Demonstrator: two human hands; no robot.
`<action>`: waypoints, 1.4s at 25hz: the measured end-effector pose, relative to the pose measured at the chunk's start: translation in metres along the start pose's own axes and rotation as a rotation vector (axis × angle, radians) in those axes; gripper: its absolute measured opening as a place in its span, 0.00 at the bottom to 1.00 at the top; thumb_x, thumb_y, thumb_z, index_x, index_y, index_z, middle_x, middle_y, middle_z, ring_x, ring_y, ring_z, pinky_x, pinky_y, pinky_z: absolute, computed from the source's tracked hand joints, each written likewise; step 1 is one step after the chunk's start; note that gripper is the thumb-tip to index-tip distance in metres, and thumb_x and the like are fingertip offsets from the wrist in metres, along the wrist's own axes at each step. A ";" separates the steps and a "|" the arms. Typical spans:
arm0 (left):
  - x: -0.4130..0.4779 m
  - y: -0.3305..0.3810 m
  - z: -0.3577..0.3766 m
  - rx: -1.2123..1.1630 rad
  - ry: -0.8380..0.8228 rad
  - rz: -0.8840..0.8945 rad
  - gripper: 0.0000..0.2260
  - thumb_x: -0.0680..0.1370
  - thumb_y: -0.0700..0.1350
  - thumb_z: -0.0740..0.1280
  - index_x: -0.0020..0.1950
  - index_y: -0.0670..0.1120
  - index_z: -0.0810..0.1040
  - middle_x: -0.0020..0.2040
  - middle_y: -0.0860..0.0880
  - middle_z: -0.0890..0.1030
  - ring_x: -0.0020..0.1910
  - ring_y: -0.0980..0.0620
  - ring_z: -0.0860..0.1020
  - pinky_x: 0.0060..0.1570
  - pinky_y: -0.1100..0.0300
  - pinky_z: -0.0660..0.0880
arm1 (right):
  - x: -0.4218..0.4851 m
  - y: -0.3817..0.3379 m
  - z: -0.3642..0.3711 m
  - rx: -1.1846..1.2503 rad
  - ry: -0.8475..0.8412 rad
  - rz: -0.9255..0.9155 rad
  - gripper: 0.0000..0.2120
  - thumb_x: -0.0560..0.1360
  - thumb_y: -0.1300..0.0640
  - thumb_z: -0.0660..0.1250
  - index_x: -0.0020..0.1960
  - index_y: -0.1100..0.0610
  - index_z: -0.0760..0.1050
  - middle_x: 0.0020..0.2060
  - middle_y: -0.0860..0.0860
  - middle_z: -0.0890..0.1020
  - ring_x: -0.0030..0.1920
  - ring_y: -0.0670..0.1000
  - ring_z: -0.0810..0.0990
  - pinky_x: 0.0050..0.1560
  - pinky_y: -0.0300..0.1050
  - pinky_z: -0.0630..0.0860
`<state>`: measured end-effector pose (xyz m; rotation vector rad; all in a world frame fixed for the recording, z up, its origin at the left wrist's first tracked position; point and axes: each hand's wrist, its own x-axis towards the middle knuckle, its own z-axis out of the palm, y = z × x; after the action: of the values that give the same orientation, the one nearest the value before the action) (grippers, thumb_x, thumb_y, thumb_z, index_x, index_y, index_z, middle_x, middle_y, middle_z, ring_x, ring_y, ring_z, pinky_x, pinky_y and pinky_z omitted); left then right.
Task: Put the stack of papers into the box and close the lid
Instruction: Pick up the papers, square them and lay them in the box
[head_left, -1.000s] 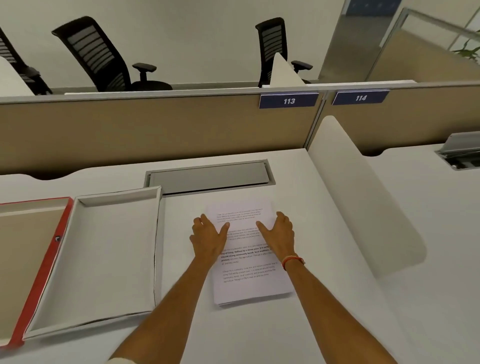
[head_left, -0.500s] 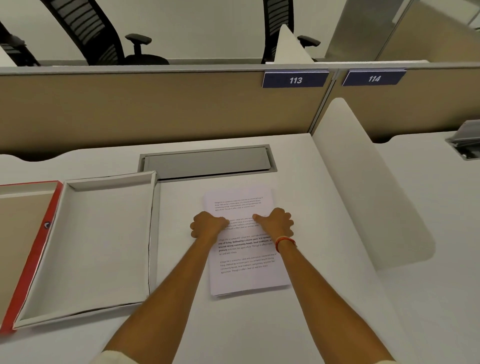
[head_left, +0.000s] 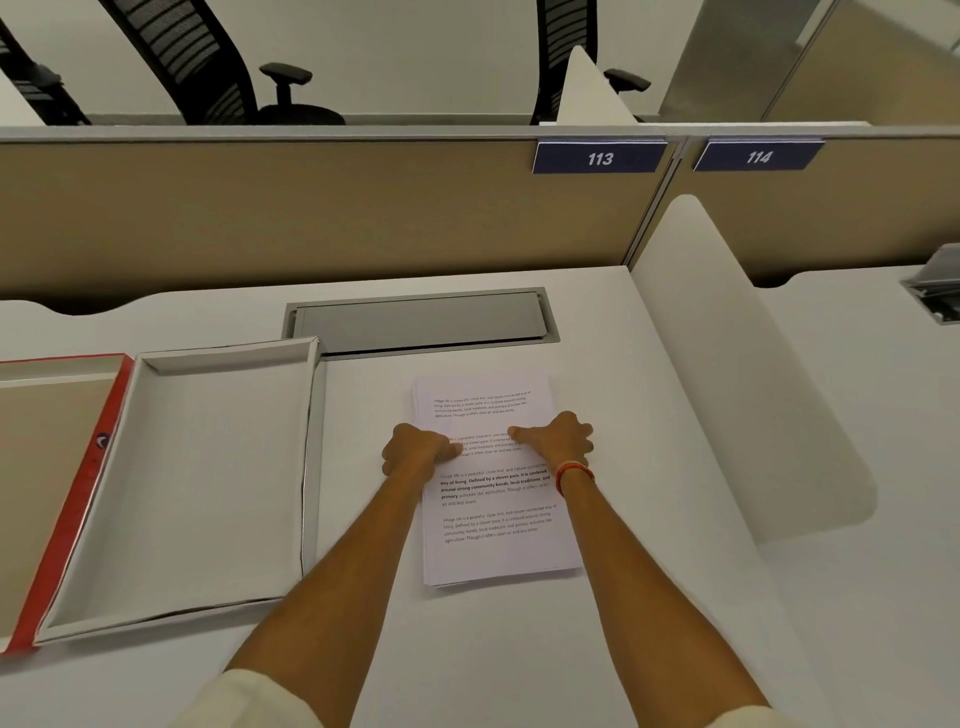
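Stack of papers (head_left: 493, 499) lies flat on the worktop (head_left: 649, 597), beside the open box (head_left: 182, 608). Left hand (head_left: 415, 449) and right hand (head_left: 558, 441) are curled at its side edges, thumbs on top. Risk: the sheets are loose, so an uneven lift could fan or spill them.

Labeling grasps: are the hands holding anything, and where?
Both hands, left hand and right hand, grip the paper stack at its left and right edges, mid-length. It lies on the desk.

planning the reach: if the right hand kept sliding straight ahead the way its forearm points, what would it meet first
Probably nothing soon: beyond the right hand lie the stack of papers, bare desk, then the grey cable tray cover. Depth is uncertain.
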<state>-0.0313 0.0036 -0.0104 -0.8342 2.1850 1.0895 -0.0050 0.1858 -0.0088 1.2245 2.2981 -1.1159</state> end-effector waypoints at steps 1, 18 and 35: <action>-0.001 0.000 0.002 0.046 0.022 0.005 0.32 0.66 0.50 0.80 0.63 0.40 0.72 0.64 0.38 0.77 0.62 0.39 0.76 0.62 0.46 0.75 | -0.002 -0.001 0.001 -0.011 0.010 0.001 0.37 0.63 0.44 0.80 0.64 0.61 0.72 0.66 0.60 0.69 0.66 0.63 0.71 0.64 0.61 0.73; -0.008 -0.016 0.017 -0.231 -0.113 0.076 0.28 0.69 0.46 0.78 0.64 0.37 0.75 0.63 0.38 0.80 0.60 0.39 0.80 0.51 0.52 0.78 | -0.009 0.013 -0.003 0.179 -0.013 -0.132 0.35 0.64 0.48 0.80 0.61 0.66 0.72 0.59 0.61 0.81 0.58 0.61 0.81 0.58 0.56 0.80; -0.031 0.000 -0.010 -0.540 -0.038 0.539 0.22 0.72 0.51 0.75 0.61 0.47 0.70 0.56 0.46 0.81 0.49 0.47 0.84 0.42 0.54 0.84 | -0.028 -0.013 -0.042 0.429 0.035 -0.522 0.26 0.69 0.46 0.76 0.58 0.55 0.67 0.52 0.50 0.80 0.50 0.54 0.83 0.46 0.48 0.84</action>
<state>-0.0129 0.0041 0.0165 -0.4171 2.1632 1.9987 0.0051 0.1974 0.0413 0.7731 2.5659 -1.8530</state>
